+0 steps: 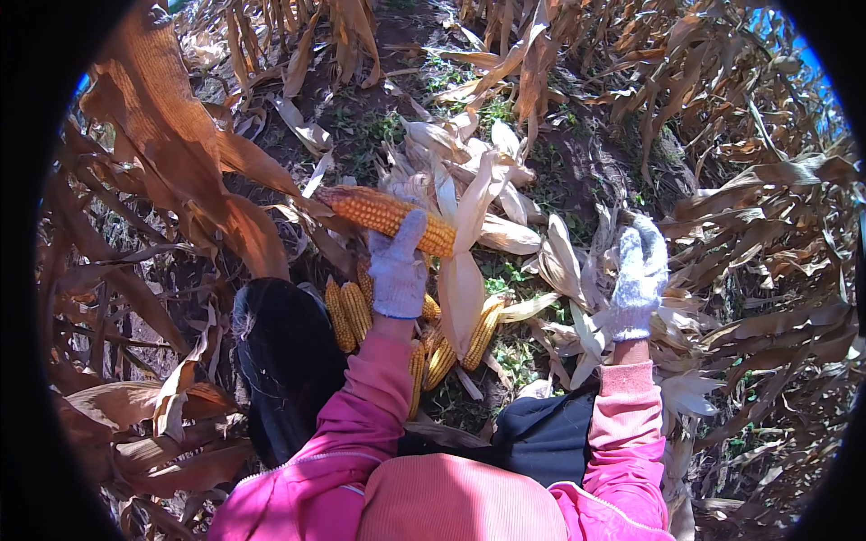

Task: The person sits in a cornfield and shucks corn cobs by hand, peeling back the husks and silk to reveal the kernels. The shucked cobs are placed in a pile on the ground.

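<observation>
My left hand (pixel 400 265), in a pale knitted glove, grips a yellow-orange ear of corn (pixel 385 215). Its kernels are bare, and peeled husk leaves (pixel 461 291) still hang from its right end. Off to the right, my right hand (pixel 637 270), also gloved, is among dry husks; its fingers look bent, and whether they hold a husk cannot be told. Below the held ear, several husked corn ears (pixel 484 333) lie on the ground between my knees, partly hidden by my left forearm.
Ahead of me lies a heap of pale corn husks (pixel 504 233), some perhaps still around ears. Dry corn stalks and leaves (pixel 764 196) stand at the right, and a large brown leaf (pixel 159 115) reaches in from the left. Small green weeds (pixel 385 128) grow on the dark soil.
</observation>
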Demonstrator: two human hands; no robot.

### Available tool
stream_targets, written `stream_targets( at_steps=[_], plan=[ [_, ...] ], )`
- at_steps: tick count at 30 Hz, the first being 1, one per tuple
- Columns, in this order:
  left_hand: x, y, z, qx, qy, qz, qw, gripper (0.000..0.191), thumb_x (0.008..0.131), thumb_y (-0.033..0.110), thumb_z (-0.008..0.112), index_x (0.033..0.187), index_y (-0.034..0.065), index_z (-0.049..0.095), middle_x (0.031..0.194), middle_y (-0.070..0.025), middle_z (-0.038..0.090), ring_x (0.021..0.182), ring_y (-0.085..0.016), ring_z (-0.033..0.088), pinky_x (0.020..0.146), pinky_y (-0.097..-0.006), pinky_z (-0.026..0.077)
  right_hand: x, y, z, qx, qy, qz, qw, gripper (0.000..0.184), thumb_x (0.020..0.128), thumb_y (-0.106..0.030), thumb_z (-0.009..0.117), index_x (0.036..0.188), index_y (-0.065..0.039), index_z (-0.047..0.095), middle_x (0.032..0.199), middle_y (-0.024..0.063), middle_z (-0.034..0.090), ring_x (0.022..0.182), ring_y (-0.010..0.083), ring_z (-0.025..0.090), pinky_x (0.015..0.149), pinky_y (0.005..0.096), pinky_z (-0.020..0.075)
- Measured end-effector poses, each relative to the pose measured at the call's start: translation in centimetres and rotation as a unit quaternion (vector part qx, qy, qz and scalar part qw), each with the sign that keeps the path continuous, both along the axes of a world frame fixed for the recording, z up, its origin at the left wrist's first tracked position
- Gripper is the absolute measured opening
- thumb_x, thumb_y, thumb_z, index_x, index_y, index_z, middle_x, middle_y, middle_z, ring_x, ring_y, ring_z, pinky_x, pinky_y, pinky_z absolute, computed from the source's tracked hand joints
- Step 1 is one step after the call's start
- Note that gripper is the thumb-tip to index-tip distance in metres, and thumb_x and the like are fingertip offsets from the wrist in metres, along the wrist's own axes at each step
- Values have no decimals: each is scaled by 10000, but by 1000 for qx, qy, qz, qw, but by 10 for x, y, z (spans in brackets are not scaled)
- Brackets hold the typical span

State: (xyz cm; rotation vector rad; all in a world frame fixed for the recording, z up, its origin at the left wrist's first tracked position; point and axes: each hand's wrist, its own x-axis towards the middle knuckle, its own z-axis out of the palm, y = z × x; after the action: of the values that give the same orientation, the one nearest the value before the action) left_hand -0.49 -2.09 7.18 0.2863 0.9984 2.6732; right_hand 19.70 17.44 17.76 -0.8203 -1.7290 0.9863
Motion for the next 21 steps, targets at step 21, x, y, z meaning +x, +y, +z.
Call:
stream_targets(
  at_steps=[21],
  plan=[
    [68,24,25,-73,245,-395,882,554,829,-28,611,1375,25,529,1383,-136,542,1295,-254,511,1113,-392,394,-14,-47,-60,-254,113,253,927,543,1041,-456,502,1386,-36,480,1266,83,588,1107,171,598,946,315,508]
  ],
)
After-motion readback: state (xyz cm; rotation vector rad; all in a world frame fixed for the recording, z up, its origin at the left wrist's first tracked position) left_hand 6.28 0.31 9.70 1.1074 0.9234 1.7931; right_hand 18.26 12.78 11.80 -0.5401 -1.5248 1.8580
